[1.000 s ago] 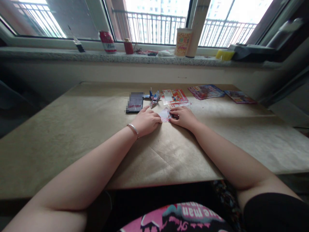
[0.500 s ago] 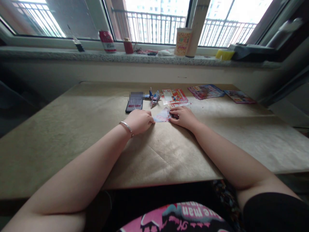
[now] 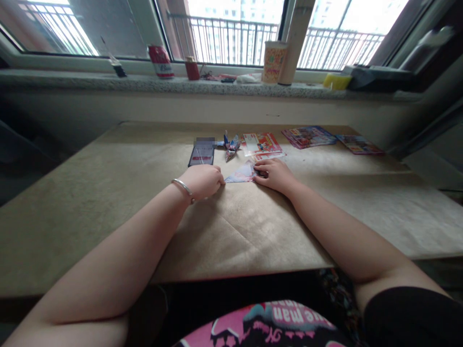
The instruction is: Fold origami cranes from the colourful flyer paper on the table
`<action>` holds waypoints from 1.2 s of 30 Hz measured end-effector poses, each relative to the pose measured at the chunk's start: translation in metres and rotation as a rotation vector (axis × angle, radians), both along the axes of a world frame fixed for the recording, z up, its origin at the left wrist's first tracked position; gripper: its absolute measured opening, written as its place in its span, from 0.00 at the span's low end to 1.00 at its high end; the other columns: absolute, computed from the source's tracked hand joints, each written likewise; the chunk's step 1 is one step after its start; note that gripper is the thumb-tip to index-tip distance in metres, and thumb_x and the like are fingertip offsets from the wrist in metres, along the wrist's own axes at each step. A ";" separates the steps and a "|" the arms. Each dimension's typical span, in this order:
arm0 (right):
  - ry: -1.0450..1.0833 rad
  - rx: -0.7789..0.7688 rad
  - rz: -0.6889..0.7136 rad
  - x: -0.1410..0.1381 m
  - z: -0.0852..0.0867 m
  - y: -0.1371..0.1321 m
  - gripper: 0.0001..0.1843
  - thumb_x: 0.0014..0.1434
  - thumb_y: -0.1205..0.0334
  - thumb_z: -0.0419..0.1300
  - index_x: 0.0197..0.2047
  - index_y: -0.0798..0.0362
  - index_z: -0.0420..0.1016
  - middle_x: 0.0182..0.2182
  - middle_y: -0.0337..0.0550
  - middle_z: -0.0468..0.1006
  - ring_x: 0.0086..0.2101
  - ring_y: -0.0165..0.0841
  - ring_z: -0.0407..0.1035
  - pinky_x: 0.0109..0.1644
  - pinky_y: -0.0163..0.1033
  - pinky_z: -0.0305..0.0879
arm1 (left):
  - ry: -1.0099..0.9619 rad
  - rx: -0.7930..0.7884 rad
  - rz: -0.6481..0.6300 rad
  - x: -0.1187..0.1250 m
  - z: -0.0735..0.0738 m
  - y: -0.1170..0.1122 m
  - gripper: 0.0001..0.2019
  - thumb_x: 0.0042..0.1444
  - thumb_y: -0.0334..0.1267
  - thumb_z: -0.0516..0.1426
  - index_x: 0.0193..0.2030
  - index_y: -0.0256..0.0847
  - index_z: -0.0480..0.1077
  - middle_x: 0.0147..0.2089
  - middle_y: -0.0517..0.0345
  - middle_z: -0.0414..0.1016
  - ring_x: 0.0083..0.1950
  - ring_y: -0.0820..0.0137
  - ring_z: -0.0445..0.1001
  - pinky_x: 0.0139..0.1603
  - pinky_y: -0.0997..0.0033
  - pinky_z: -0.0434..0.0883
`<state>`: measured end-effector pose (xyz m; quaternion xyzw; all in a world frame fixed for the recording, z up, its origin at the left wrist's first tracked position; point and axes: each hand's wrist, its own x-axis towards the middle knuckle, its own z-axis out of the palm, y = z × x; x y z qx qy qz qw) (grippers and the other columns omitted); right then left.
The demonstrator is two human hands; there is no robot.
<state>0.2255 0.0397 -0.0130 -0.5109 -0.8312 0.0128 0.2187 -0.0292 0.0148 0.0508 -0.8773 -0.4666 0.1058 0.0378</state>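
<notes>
Paper sheet (image 3: 242, 174) lies on the surface (image 3: 108, 193), seemingly folded to a flat triangle, no raised folds yet showing; fingers of the left hand (image 3: 204, 180) touch its left tip, those of the right hand (image 3: 275, 174) bend at its right end, whether grasping I cannot tell

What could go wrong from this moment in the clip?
First, the thin folded paper might crease or tear if pulled, since the left hand is at its left corner and the right hand at its right end. Second, the left hand overlaps the near edge of the phone in this view, so it could nudge it. Third, the folded paper figure lies just beyond the paper and could be knocked by a wider reach.
</notes>
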 end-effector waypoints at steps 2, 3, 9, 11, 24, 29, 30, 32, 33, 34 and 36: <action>-0.002 0.000 0.001 0.000 0.000 0.000 0.20 0.55 0.49 0.63 0.48 0.48 0.81 0.50 0.43 0.79 0.50 0.45 0.69 0.57 0.51 0.65 | -0.011 -0.004 0.004 0.000 0.000 0.000 0.19 0.59 0.34 0.48 0.47 0.51 0.79 0.51 0.58 0.77 0.47 0.65 0.76 0.43 0.72 0.70; -0.003 0.001 0.004 0.000 0.000 0.000 0.20 0.55 0.50 0.63 0.48 0.48 0.81 0.50 0.43 0.79 0.50 0.45 0.70 0.57 0.51 0.65 | -0.013 -0.002 0.001 0.000 0.000 0.001 0.19 0.58 0.33 0.49 0.46 0.50 0.80 0.50 0.58 0.78 0.47 0.65 0.76 0.43 0.72 0.70; 0.003 0.004 0.007 0.001 -0.001 0.001 0.20 0.55 0.50 0.62 0.48 0.50 0.81 0.50 0.44 0.79 0.50 0.45 0.70 0.58 0.51 0.65 | -0.039 -0.018 -0.020 -0.001 -0.002 0.004 0.18 0.56 0.30 0.50 0.41 0.44 0.81 0.44 0.53 0.80 0.44 0.65 0.77 0.48 0.71 0.71; 0.007 0.005 0.006 0.001 -0.001 0.001 0.20 0.55 0.50 0.62 0.48 0.50 0.81 0.50 0.44 0.79 0.50 0.45 0.70 0.57 0.51 0.66 | -0.043 -0.018 -0.028 -0.003 -0.003 0.006 0.18 0.55 0.30 0.50 0.40 0.43 0.81 0.44 0.52 0.80 0.44 0.65 0.77 0.48 0.70 0.71; -0.035 0.008 0.026 0.001 -0.001 -0.001 0.21 0.58 0.50 0.60 0.52 0.49 0.79 0.52 0.46 0.78 0.52 0.45 0.68 0.58 0.52 0.64 | -0.473 0.173 -0.010 -0.003 -0.029 0.014 0.16 0.60 0.35 0.49 0.48 0.37 0.74 0.48 0.49 0.75 0.45 0.65 0.75 0.50 0.67 0.71; -0.031 0.016 0.033 0.000 -0.002 -0.001 0.22 0.58 0.50 0.60 0.52 0.50 0.79 0.52 0.47 0.78 0.52 0.46 0.68 0.58 0.53 0.64 | -0.540 0.138 -0.219 0.006 -0.050 0.017 0.17 0.64 0.38 0.49 0.53 0.36 0.71 0.55 0.46 0.74 0.56 0.60 0.71 0.60 0.58 0.67; -0.025 0.020 0.033 0.000 -0.002 -0.001 0.22 0.58 0.50 0.60 0.52 0.50 0.79 0.52 0.47 0.78 0.52 0.46 0.68 0.59 0.53 0.64 | -0.533 0.114 -0.252 0.008 -0.052 0.018 0.17 0.64 0.39 0.50 0.55 0.36 0.71 0.57 0.46 0.73 0.58 0.60 0.69 0.62 0.58 0.66; -0.006 0.025 0.045 -0.001 -0.003 -0.002 0.22 0.57 0.50 0.60 0.52 0.50 0.79 0.51 0.48 0.78 0.51 0.45 0.68 0.59 0.52 0.64 | -0.512 0.096 -0.266 0.010 -0.053 0.019 0.17 0.63 0.39 0.52 0.56 0.37 0.70 0.57 0.47 0.73 0.58 0.61 0.69 0.61 0.59 0.66; 0.006 0.028 0.058 -0.001 -0.003 -0.002 0.22 0.57 0.50 0.60 0.51 0.50 0.79 0.51 0.47 0.78 0.51 0.45 0.68 0.59 0.52 0.63 | -0.498 0.101 -0.261 0.010 -0.053 0.019 0.17 0.63 0.40 0.52 0.56 0.37 0.71 0.56 0.47 0.74 0.57 0.61 0.70 0.60 0.60 0.67; 0.016 0.033 0.075 -0.001 -0.003 -0.003 0.21 0.57 0.50 0.61 0.51 0.49 0.79 0.51 0.47 0.78 0.52 0.44 0.68 0.60 0.51 0.63 | -0.479 0.114 -0.257 0.010 -0.052 0.019 0.16 0.64 0.40 0.52 0.55 0.38 0.71 0.54 0.47 0.75 0.55 0.62 0.72 0.58 0.61 0.69; 0.026 0.051 0.117 -0.001 -0.003 -0.004 0.21 0.55 0.51 0.62 0.51 0.47 0.79 0.52 0.45 0.77 0.54 0.45 0.65 0.61 0.52 0.61 | -0.424 0.155 -0.270 0.009 -0.048 0.018 0.15 0.65 0.40 0.51 0.51 0.39 0.74 0.50 0.48 0.77 0.51 0.62 0.74 0.54 0.62 0.70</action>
